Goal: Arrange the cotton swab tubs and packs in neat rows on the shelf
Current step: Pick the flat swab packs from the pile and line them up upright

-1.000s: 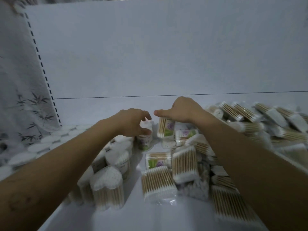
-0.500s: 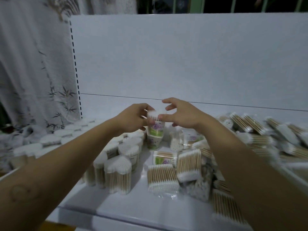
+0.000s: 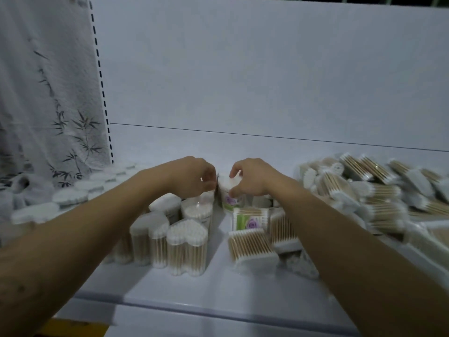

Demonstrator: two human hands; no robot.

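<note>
Head view: right hand (image 3: 252, 182) pinches the top of the flower-label tub (image 3: 229, 200), upright just behind the heart-shaped tubs (image 3: 187, 242) on the shelf (image 3: 218, 294). Left hand (image 3: 192, 177) is curled at its left side, grip unclear. Best seated square beside that row, label forward, clear of the loose packs (image 3: 251, 244).

No lettering can be read. The tub (image 3: 228, 185) between the right hand's (image 3: 252, 181) fingers (image 3: 233, 192) bears a purple-rose label (image 3: 230, 202); the pack (image 3: 250, 221) just below those fingers bears a similar one, blurred.
</note>
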